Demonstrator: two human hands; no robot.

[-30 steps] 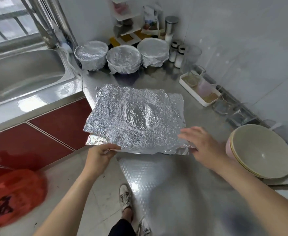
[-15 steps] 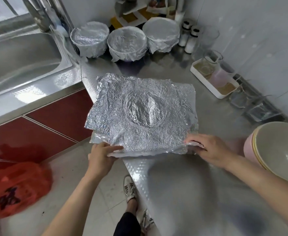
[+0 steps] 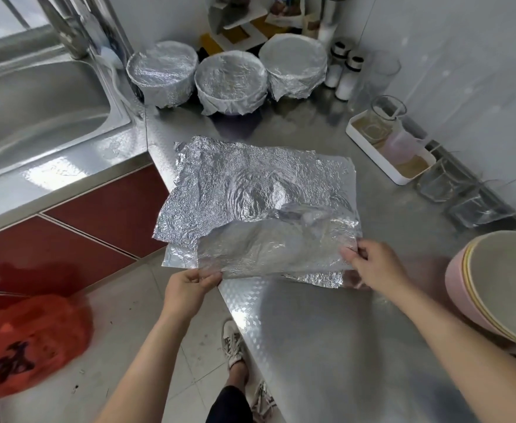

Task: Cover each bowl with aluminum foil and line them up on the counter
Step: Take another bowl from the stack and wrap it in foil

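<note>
Mid-counter [image 3: 327, 331]: foil sheets [image 3: 250, 184], stacked. Behind at 12 o'clock: row of covered bowls [image 3: 230, 80] (side by side, close together). At 10 o'clock: sink [image 3: 37, 111]. At 2: tray [image 3: 398, 178] holding glasses. At 4: stacked bowls [image 3: 501, 288]. On the floor at 8: bag [image 3: 27, 340]. Pinching the sheets' near edge: left hand [image 3: 186, 291], right hand [image 3: 372, 264].

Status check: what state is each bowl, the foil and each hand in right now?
Left bowl: foil-covered, back row.
Middle bowl: foil-covered, back row.
Right bowl: foil-covered, back row.
Stacked bowls: uncovered, nested, on the right of the counter.
Foil pile: crumpled, lying on the counter, overhanging its edge.
Held sheet: near edge raised off the pile.
Left hand: pinches the sheet's left corner.
Right hand: pinches the sheet's right corner.
</note>
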